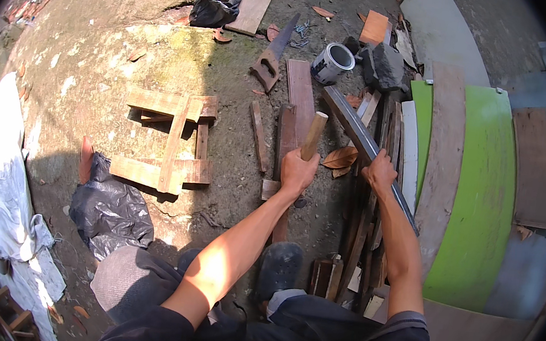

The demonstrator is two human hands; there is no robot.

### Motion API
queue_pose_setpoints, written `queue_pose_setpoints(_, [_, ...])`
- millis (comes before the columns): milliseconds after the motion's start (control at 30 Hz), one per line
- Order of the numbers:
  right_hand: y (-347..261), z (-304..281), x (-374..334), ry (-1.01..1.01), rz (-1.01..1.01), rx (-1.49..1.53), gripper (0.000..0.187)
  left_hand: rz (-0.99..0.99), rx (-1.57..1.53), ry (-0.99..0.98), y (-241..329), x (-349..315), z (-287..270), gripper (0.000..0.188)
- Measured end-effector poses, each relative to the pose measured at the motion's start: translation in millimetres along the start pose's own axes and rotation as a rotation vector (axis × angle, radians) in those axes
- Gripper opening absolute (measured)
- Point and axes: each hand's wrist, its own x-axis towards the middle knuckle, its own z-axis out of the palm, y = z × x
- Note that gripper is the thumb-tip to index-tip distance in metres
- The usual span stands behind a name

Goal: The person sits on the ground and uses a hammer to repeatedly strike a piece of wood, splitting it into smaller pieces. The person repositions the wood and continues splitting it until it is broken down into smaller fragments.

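My left hand [298,173] is closed round a pale wooden handle [314,135], whose upper end sticks out above the fist. A small dark part shows just below that fist; I cannot tell whether it is the tool's head. My right hand [380,171] grips a long dark grey bar [351,123] that slants from the paint can down past my right forearm. Under my left hand lie reddish-brown planks [301,93], with a narrow wooden stick [258,136] to their left. A handsaw [273,57] with a wooden handle lies beyond them.
To the left stands a small nailed wooden frame [174,140], near a black plastic bag [112,210] and white cloth [3,175]. A grey paint can [333,63] and stone blocks [385,68] stand ahead. Green boards [477,192] and stacked wood strips [367,227] line my right.
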Motion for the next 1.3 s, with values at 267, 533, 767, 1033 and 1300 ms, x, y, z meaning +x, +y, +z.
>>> queue_pose_setpoints(267, [-31, -77, 18, -0.167, -0.330, 0.122, 0.060, 0.046, -0.056, 0.024, -5, 0, 7, 0.027])
queue_pose_setpoints(533, [-41, -124, 33, -0.035, -0.795, 0.160, 0.054, 0.081, -0.057, -0.019, -2, -6, 1, 0.026])
queue_pose_setpoints(767, [-22, -109, 58, -0.081, -0.371, 0.193, 0.059, 0.049, -0.041, -0.068, 0, -6, 0, 0.024])
queue_pose_setpoints(1033, [-41, -113, 42, -0.035, -0.779, 0.228, 0.059, 0.075, -0.126, -0.053, -11, -11, -10, 0.022])
queue_pose_setpoints(1300, [-58, -98, 40, -0.112, -1.062, 0.134, 0.054, 0.032, -0.130, -0.071, -11, -4, -13, 0.023])
